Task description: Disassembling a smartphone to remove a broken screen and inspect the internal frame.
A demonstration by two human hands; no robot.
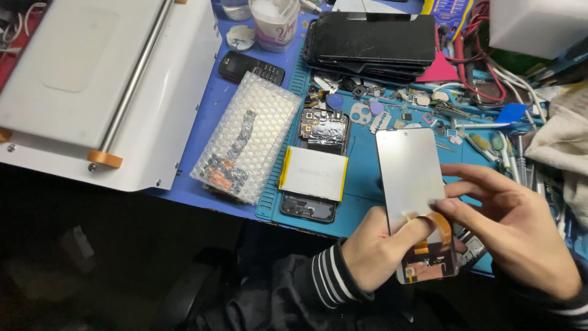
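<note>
My left hand [375, 245] grips the lower end of a phone display panel [409, 171], grey back side up, held over the blue work mat [367, 184]. An orange flex ribbon [438, 227] curls off the panel's lower end. My right hand [514, 220] pinches that ribbon with thumb and fingertip. To the left on the mat lies an opened phone body [318, 132] with its silver battery [313, 173] lifted across it.
A bubble-wrap pouch with a part inside [245, 138] lies left of the mat. A stack of dark screens [370, 40], a small black keypad phone [251, 67], a white jar [274, 21], loose small parts and picks [392, 107], and a white machine [92, 79] surround it.
</note>
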